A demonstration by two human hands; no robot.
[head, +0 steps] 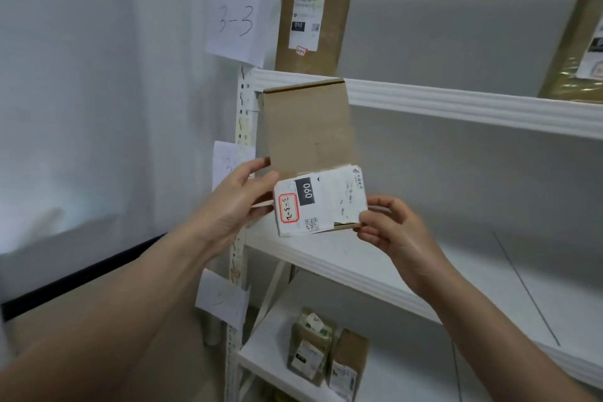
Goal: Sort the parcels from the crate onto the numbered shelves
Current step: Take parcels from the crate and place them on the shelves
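I hold a flat brown cardboard parcel upright in front of a white shelf rack. Its white label reads 060, with a red-framed tag marked 3-3-2. My left hand grips the parcel's lower left edge, thumb on the front. My right hand pinches its lower right corner. The parcel hangs just above the front edge of the middle shelf. A paper sign marked 3-3 is stuck to the rack post beside the upper shelf.
A brown box labelled 010 stands at the upper shelf's left end, another box at its right. Two small parcels stand on the lower shelf. More paper signs hang on the post. A white curtain hangs at left.
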